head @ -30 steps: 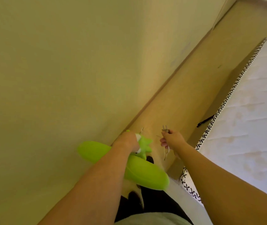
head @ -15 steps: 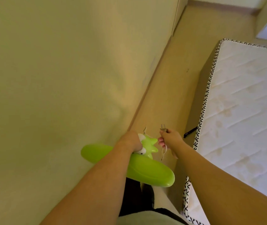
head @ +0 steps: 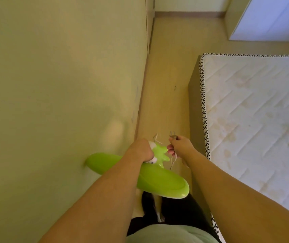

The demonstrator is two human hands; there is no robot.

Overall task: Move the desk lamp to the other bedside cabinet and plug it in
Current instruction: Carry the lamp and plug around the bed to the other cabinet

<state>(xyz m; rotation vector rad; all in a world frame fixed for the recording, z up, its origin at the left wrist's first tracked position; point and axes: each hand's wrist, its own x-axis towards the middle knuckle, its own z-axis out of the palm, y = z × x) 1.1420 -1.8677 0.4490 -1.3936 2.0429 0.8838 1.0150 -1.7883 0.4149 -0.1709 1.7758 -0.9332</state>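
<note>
A bright green desk lamp (head: 159, 181) with a cartoon face and spiky leaves is carried at waist height in the narrow aisle. My left hand (head: 141, 150) is closed around the lamp's middle. My right hand (head: 180, 146) is just to its right, pinching the lamp's plug (head: 173, 136) with the metal prongs pointing up. The thin pale cord (head: 172, 162) dangles below that hand. No bedside cabinet is in view.
A plain wall (head: 61, 85) runs along the left. A bare white mattress (head: 256, 120) with a patterned edge lies on the right. Between them is a strip of beige floor (head: 168, 76) leading ahead. A pale cabinet or door (head: 270, 18) stands far right.
The view has swung so the aisle now runs straight ahead and the foot of the mattress and the far wall show. Both hands keep the same hold on lamp and plug.
</note>
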